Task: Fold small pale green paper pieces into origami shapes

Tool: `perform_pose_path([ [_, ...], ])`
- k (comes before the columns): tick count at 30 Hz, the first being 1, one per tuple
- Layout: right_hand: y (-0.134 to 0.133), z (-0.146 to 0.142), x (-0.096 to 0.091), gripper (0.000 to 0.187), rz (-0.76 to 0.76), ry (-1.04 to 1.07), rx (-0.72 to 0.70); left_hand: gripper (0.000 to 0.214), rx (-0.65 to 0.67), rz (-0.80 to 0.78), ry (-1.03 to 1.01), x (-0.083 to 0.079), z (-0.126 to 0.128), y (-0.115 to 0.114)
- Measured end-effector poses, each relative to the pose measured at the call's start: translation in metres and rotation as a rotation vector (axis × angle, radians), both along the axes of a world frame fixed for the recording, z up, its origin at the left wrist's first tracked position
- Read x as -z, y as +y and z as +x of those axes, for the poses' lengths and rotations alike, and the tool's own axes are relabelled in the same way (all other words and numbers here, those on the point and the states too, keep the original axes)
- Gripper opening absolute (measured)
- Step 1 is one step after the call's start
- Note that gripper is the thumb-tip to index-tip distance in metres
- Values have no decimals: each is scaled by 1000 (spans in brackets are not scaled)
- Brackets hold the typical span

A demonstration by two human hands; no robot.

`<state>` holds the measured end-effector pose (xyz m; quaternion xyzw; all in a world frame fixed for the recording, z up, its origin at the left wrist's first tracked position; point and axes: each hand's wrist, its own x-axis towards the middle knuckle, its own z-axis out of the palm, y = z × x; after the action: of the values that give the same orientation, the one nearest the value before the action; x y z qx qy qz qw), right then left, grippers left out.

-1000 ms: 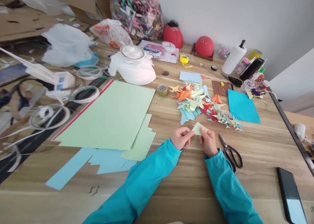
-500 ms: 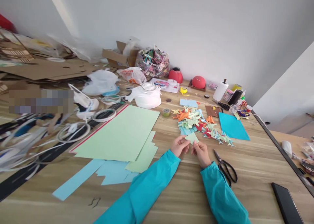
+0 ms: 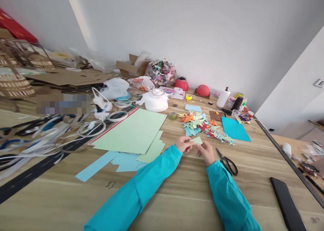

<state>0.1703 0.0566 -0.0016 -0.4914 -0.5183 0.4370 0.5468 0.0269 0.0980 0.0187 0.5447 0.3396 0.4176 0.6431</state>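
Note:
A small pale green piece of paper [image 3: 196, 140] is held between both hands above the table. My left hand [image 3: 184, 144] pinches its left side, and my right hand [image 3: 206, 152] grips its lower right corner. The paper now looks like a triangle, its long edge toward me. Just beyond the hands lies a pile of folded paper cranes [image 3: 198, 123] in green, orange, red and blue. Black-handled scissors [image 3: 227, 162] rest to the right of my right hand, blades pointing away from me.
Large green sheets [image 3: 131, 130] and blue paper strips [image 3: 97, 167] lie to the left. A turquoise sheet [image 3: 236, 129] is at the right, a black phone [image 3: 287, 202] at the near right. Behind stand a white bundle [image 3: 156, 103], red pincushions [image 3: 203, 90] and a white bottle [image 3: 223, 97]. Cables [image 3: 92, 128] clutter the left.
The small green paper has gone from a squarish shape to a triangular one between my fingers. The camera view has shifted, so the table's things appear moved.

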Motion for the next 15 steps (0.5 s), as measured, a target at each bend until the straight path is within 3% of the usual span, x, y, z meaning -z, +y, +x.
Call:
perform_pose_path([
  [5,-25,-5,1,34,-62,106,-45,37,-108,8,0,6,8,-12],
  [8,-32,-10,7,32,-103,248,23,42,-172,-20,-37,15,18,-15],
  [11,-34,-11,11,32,-106,259,52,49,-155,-36,-46,19,22,-17],
  [15,-34,-10,11,27,-23,94,66,48,-63,-52,49,19,15,-16],
])
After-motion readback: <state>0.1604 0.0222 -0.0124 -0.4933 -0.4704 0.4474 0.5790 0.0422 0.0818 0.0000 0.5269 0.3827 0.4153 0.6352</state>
